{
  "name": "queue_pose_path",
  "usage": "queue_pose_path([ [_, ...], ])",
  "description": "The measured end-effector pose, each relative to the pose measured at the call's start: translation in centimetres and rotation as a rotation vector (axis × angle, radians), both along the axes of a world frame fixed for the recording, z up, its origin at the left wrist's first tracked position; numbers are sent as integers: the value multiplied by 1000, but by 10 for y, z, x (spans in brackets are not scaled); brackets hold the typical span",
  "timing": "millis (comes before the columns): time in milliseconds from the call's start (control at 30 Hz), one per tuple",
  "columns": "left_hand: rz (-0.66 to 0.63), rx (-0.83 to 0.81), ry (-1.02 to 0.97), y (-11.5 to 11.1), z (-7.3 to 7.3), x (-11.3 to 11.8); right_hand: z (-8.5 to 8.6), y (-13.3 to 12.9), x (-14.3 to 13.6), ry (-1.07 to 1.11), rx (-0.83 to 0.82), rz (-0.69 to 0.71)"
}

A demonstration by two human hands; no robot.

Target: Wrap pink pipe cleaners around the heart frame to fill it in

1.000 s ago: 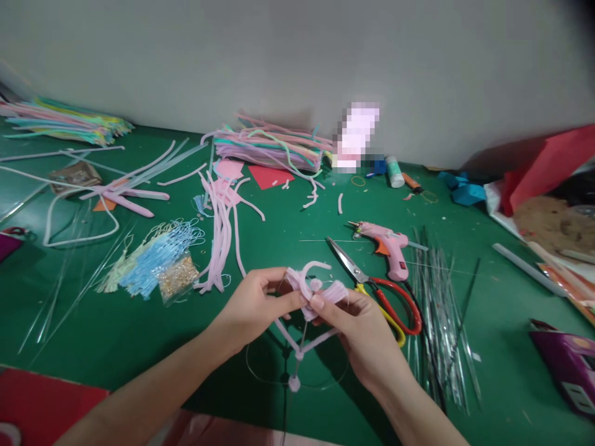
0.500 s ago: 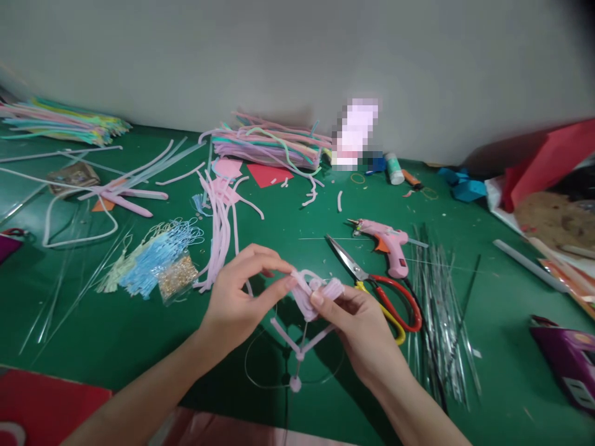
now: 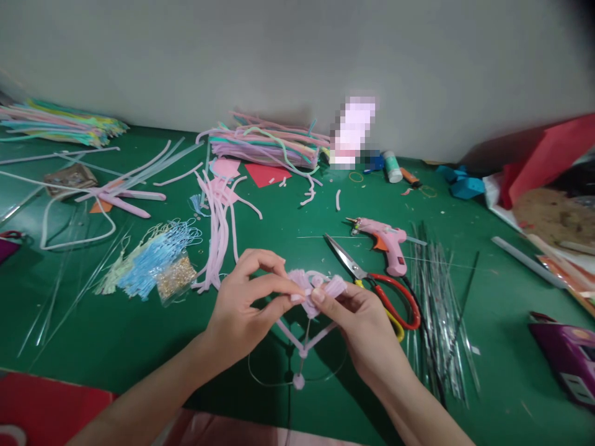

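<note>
Craft piece (image 3: 318, 280) left of scissors (image 3: 357, 269); glue gun (image 3: 383, 238) behind scissors

Pale pink fuzzy-stem craft (image 3: 310, 310), upright

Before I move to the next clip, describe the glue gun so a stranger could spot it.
On the green table, look beyond the right hand. Between the scissors and the clear strips lies the glue gun. Unlike those neighbours, it has a pink body and an orange trigger.

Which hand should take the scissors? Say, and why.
Probably the right hand: though pinching the pink craft piece, it is beside the scissors; the left hand is farther off.
</note>
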State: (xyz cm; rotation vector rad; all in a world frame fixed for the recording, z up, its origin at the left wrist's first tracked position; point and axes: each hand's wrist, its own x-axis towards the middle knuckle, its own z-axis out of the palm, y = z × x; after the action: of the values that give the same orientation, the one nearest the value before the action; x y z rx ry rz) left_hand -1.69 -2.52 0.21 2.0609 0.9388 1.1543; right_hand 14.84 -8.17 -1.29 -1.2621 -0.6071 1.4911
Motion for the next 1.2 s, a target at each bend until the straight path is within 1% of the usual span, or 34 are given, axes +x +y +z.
queue_pose_path([
  [100,38,-39,-9,1,1,-1,1,0,2,18,-44,29],
  [233,31,-98,-26,2,3,-2,3,0,2,-1,-73,42],
  [367,34,-102,-17,1,2,-2,4,1,0,-28,-32,25],
  [467,27,-63,17,1,1,-1,4,2,-2,-89,10,2],
  [533,17,40,51,0,1,-1,4,2,-3,-135,36,-23],
  [633,-12,321,128,-3,2,-3,4,1,-3,-164,63,-48],
  [700,-27,461,180,-7,4,-4,4,0,-3,-166,74,-48],
  [800,-34,555,206,-13,5,-6,3,-2,-3,-178,87,-28],
  [933,-159,667,256,-20,6,-6,3,-4,-2,-177,93,19],
  [1000,-189,636,273,-22,8,-4,3,-3,-1,-155,86,61],
  [1100,-126,418,224,-22,10,-1,5,-3,0,-94,55,117],
  [1133,-98,371,215,-21,10,-1,5,-2,0,-74,44,119],
  [1200,-58,367,227,-18,11,-2,4,-2,0,-49,26,97],
])
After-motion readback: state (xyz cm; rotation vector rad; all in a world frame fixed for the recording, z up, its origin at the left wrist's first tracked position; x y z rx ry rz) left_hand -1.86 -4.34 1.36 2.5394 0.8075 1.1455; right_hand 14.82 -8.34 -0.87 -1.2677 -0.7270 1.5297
